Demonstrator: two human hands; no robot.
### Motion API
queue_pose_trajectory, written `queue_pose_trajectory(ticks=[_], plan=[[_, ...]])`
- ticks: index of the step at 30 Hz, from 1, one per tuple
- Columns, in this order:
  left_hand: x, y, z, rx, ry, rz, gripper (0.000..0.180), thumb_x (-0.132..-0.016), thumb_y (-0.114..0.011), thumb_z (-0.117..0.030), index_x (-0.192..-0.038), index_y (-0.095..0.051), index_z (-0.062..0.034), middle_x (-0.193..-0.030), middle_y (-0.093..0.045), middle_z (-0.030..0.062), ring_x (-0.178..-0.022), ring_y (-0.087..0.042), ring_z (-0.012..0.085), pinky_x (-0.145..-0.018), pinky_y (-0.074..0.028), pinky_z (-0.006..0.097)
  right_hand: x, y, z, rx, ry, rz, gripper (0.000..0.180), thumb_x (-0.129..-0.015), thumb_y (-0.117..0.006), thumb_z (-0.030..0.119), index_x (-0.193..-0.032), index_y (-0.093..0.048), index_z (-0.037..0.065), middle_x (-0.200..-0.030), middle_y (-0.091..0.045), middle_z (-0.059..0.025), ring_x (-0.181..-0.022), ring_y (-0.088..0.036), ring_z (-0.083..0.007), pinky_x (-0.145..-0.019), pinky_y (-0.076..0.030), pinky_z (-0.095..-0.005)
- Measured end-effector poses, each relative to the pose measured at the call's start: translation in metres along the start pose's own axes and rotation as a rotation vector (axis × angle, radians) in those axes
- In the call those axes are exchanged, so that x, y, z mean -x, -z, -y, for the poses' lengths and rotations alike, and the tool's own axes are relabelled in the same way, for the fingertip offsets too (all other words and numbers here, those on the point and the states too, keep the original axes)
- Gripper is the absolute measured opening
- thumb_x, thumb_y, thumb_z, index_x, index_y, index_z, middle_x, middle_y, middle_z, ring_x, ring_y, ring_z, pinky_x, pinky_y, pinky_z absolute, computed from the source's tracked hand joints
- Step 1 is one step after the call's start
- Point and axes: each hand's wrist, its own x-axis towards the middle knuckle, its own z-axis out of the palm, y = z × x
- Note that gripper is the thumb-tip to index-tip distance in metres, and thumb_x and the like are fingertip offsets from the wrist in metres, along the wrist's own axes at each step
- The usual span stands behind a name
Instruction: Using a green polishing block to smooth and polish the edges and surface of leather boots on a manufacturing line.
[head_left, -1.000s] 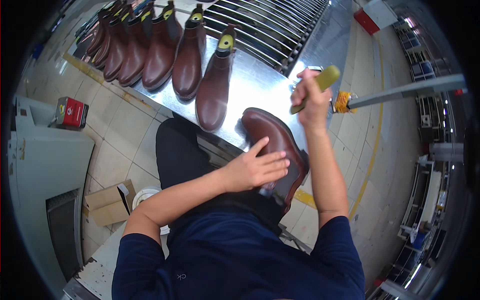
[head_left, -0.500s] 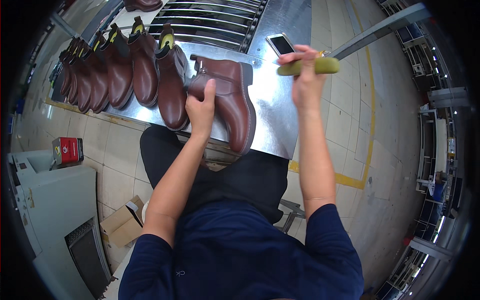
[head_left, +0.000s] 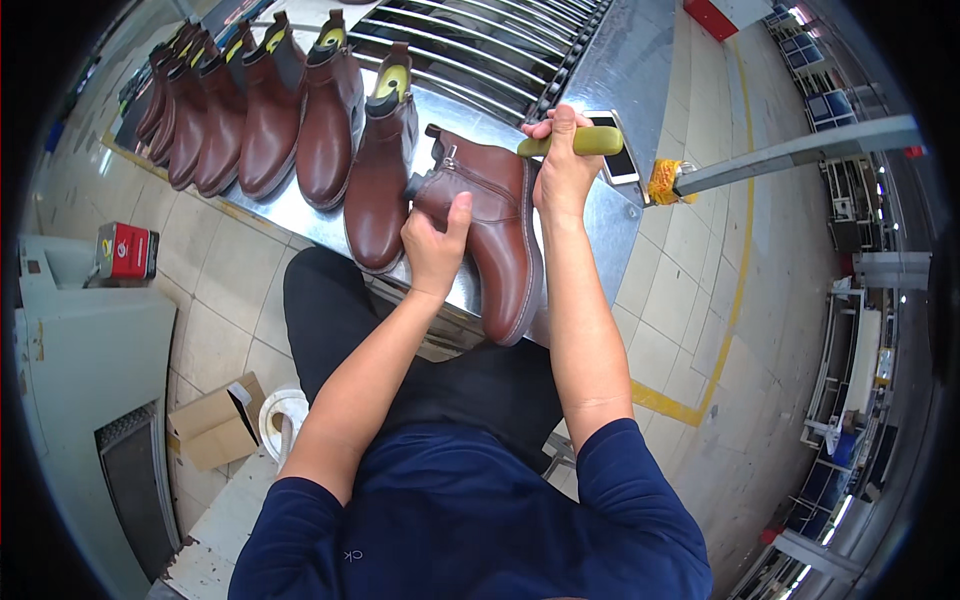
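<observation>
A brown leather ankle boot (head_left: 498, 205) lies on its side at the end of the metal table, its zip facing up and its toe toward me. My left hand (head_left: 437, 248) grips the boot near the ankle; the thumb sticks up and the other fingers are partly hidden. In my right hand (head_left: 562, 182) is an olive-green, rounded oblong piece (head_left: 597, 141), with my fingers wrapped around its middle. It is beside the boot's heel and sole edge; whether it touches the boot I cannot tell. Just left stands another brown boot (head_left: 378, 205), upright.
Several more brown boots (head_left: 272, 130) stand in a row along the metal table (head_left: 612, 232). A phone (head_left: 620, 163) lies beyond my right hand. Metal rollers (head_left: 470, 45) run behind. A bar with a yellow-wrapped end (head_left: 668, 183) juts in from the right. A cardboard box (head_left: 215, 425) sits on the floor.
My right hand has come left and closer to the boot with the green piece, which was out beyond the table's right edge. The left hand keeps its grip. The whole view has shifted.
</observation>
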Motion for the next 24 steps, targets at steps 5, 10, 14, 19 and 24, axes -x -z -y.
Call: queue_pose_trajectory(ticks=[5,10,14,19,24], plan=[[-0.002,0.001,-0.004,0.029,0.006,0.002,0.036,-0.093,-0.074,-0.034,-0.096,-0.071,0.0018,-0.085,-0.073,0.0199,-0.080,-0.072,0.0377,-0.074,-0.054,0.044,-0.002,-0.006,-0.011,0.126,0.080,-0.014,0.028,-0.100,-0.071,0.028,-0.096,-0.066,0.001,-0.074,-0.063,-0.0035,-0.067,-0.061,-0.0128,-0.068,-0.053,-0.0317],[-0.003,0.003,-0.002,0.028,0.017,-0.014,0.034,-0.092,-0.074,-0.033,-0.097,-0.071,-0.0002,-0.086,-0.074,0.0189,-0.080,-0.072,0.0366,-0.074,-0.054,0.043,0.005,-0.006,-0.001,-0.074,0.110,-0.009,0.031,-0.102,-0.064,0.023,-0.079,-0.054,0.005,-0.062,-0.048,-0.0032,-0.056,-0.051,-0.0161,-0.056,-0.049,-0.0335],[-0.001,0.004,-0.007,0.050,0.050,0.029,0.041,-0.095,-0.071,-0.037,-0.100,-0.067,0.0037,-0.087,-0.072,0.0183,-0.079,-0.069,0.0328,-0.076,-0.053,0.042,0.010,-0.001,0.006,-0.118,0.060,0.055,0.031,-0.102,-0.064,0.023,-0.079,-0.051,0.006,-0.061,-0.045,-0.0031,-0.054,-0.047,-0.0157,-0.053,-0.045,-0.0334],[-0.004,0.005,-0.006,0.061,0.041,0.003,0.030,-0.090,-0.076,-0.030,-0.099,-0.071,-0.0022,-0.087,-0.074,0.0168,-0.079,-0.072,0.0346,-0.073,-0.054,0.042,0.012,-0.001,0.007,-0.097,0.022,0.118,0.024,-0.101,-0.064,0.020,-0.085,-0.051,0.007,-0.061,-0.043,-0.0028,-0.052,-0.043,-0.0146,-0.050,-0.041,-0.0327],[-0.004,0.006,-0.009,0.080,0.047,0.018,0.029,-0.089,-0.077,-0.029,-0.098,-0.073,-0.0023,-0.087,-0.074,0.0165,-0.079,-0.072,0.0342,-0.073,-0.054,0.042,0.012,0.001,0.009,-0.081,-0.006,0.165,0.024,-0.100,-0.064,0.018,-0.084,-0.050,0.008,-0.060,-0.041,-0.0018,-0.050,-0.041,-0.0132,-0.048,-0.039,-0.0315]])
